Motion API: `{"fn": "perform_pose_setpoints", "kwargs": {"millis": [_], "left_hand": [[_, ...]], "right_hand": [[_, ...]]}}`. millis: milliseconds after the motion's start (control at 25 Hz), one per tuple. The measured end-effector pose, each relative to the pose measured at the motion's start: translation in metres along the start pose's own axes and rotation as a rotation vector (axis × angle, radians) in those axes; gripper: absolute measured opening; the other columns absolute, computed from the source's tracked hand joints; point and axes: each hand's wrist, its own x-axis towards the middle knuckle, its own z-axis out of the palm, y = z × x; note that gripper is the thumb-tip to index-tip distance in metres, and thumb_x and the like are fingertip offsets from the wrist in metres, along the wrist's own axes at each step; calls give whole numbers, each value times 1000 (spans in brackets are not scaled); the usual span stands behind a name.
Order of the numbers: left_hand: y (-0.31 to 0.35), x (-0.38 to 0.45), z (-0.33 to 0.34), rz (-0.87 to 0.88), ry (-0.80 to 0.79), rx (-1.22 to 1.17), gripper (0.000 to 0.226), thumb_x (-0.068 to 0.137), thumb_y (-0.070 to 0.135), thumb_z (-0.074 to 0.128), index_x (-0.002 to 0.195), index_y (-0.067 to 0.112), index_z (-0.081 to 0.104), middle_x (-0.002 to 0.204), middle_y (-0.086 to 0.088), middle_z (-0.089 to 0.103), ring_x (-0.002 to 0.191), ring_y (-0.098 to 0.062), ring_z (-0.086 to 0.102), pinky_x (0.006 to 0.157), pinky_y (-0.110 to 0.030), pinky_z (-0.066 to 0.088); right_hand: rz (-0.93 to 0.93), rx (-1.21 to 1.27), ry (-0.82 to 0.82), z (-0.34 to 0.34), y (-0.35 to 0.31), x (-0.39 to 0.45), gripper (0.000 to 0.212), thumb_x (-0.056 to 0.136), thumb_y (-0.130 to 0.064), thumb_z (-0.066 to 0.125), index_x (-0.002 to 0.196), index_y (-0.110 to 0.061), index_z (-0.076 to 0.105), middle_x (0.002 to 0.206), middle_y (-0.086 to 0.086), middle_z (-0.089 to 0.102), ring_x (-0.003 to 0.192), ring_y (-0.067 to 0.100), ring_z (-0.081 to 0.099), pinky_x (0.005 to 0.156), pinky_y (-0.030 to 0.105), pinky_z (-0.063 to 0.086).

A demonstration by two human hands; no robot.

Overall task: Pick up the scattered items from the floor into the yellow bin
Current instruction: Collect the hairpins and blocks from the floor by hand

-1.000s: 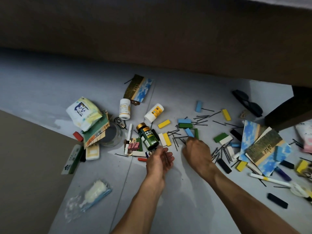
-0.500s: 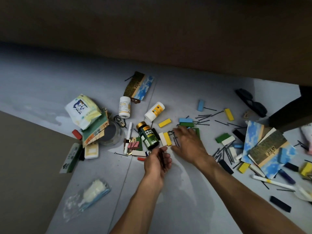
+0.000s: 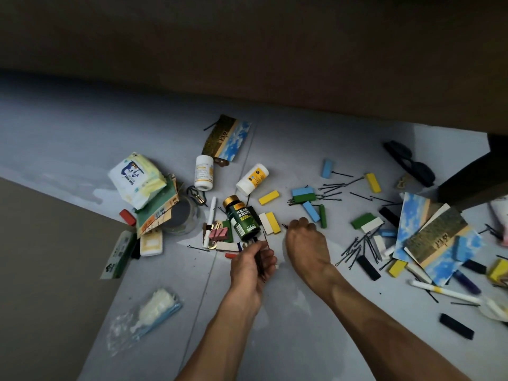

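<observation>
Left hand [image 3: 253, 264] grips thin black hairpins [image 3: 259, 261]; right hand [image 3: 305, 243] pinches another.

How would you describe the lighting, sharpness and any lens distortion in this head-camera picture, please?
Head view: dim, bluish light, the top band nearly black; wide-angle bending curves the floor edges; the centre is fairly sharp, with the green bottle label's print visible, while the plastic bag and the right margin look soft; no strong glare.

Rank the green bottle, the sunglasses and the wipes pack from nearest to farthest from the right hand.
From the right hand:
1. Green bottle, just to its left.
2. Wipes pack, far left.
3. Sunglasses, far upper right.
</observation>
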Motion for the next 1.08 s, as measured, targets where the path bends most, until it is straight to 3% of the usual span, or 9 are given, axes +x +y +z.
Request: {"fn": "perform_pose_setpoints", "kwargs": {"millis": [80,200,320,400,480,600,800,960,1080], "left_hand": [[-3,-2,0,6,17,6,17,91,14,60,95,0,69,69,-12,67,59,-22,62,60,-32,52],[-6,-6,7,-14,-19,-55,23,94,23,58,95,2,66,72,-12,68,61,-24,64,57,-32,51],[-7,-7,12,-79,-98,-182,35,99,36,49,88,6,63,66,-11,66,54,-24,64,45,-28,50],[-7,-6,10,-71,-78,-193,35,100,35,45,87,7,61,64,-9,61,51,-22,58,47,-27,46],[-4,-6,-1,-40,-19,-177,34,100,32,45,86,6,62,59,-6,56,48,-18,51,52,-28,40],[4,-9,-20,-17,23,-136,35,101,31,43,84,7,63,58,-5,59,46,-16,53,51,-27,41],[12,-7,-33,10,41,-133,34,101,28,44,89,5,66,65,-9,63,55,-20,58,57,-30,47],[1,-8,-23,1,-2,-113,26,97,28,52,95,5,64,71,-11,67,65,-25,63,67,-35,52],[-6,-5,-6,-43,-49,-152,27,98,30,52,96,6,64,67,-9,68,62,-24,66,66,-35,52]], "right_hand": [[84,132,-49,-1,11,0,16,88,-6,52,95,-6,66,93,11,69,83,26,67,63,30,51],[346,886,-147,-12,18,-15,12,81,-13,63,74,-4,69,71,13,70,64,28,66,57,32,50],[345,1435,-191,-20,6,-42,16,83,-12,68,69,-12,73,61,5,71,52,17,67,47,27,52],[272,1338,-43,-21,0,-47,17,89,-17,65,74,-18,74,66,-3,72,59,12,68,53,21,51],[212,980,120,-13,-2,-41,14,89,-19,63,78,-19,72,75,-5,72,69,13,66,61,24,48],[101,543,23,1,-21,-31,17,91,-25,56,87,-12,67,92,7,69,86,27,64,66,30,43],[29,214,-33,2,-37,-12,19,91,-10,50,100,-10,67,99,9,70,88,28,69,69,32,52],[137,648,-176,-8,-20,-23,14,83,-26,58,84,-16,67,85,2,70,81,22,66,67,29,48],[43,826,-1,-10,5,-47,12,85,-30,59,82,-24,68,81,-9,69,73,8,62,64,28,48]]}}
